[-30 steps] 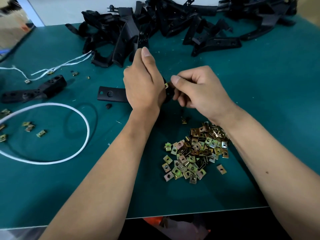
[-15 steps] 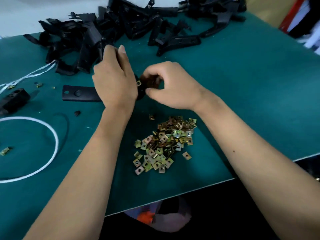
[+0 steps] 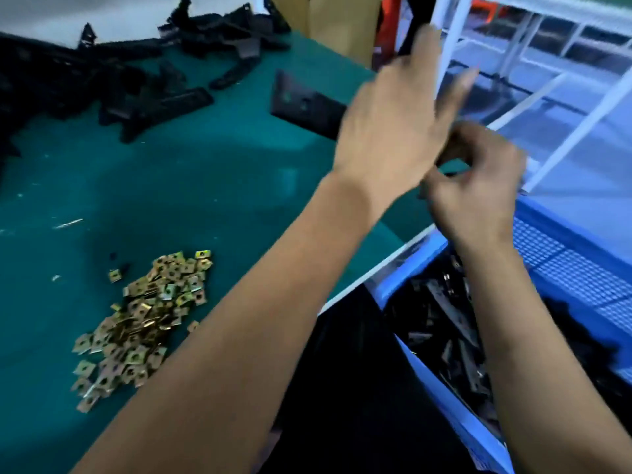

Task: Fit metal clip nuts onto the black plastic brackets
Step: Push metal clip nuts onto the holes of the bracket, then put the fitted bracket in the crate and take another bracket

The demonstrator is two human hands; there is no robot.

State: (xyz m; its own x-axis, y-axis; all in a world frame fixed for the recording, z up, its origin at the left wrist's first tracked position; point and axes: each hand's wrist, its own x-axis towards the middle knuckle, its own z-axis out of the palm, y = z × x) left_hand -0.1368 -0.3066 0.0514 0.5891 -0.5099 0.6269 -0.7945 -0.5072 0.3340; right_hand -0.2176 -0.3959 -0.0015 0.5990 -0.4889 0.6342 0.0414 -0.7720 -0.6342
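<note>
The black plastic bracket (image 3: 307, 106) is up off the counter (image 3: 205, 172), held over its right edge, its flat holed end sticking out to the left of the hands. The left hand (image 3: 393, 131) is wrapped over it from above, back of the hand towards me, fingers reaching up and blurred, so I cannot tell exactly how they grip. The right hand (image 3: 478, 186) sits just below and to the right, touching the left, its fingers curled in tight around something small and dark at the bracket's near end; what it pinches is too blurred to name. Both forearms stretch out long and bare from the bottom of the view, the left crossing the counter's corner, the right passing above a blue crate (image 3: 564, 261) beside the counter that holds a jumble of dark parts.

On the green counter, well to the left of the hands, lies the loose heap of brass-coloured clip nuts (image 3: 143, 319), one or two strays beside it. Along the far edge sprawls the pile of black brackets (image 3: 119, 83). Beyond the hands stands a white frame (image 3: 451, 35).
</note>
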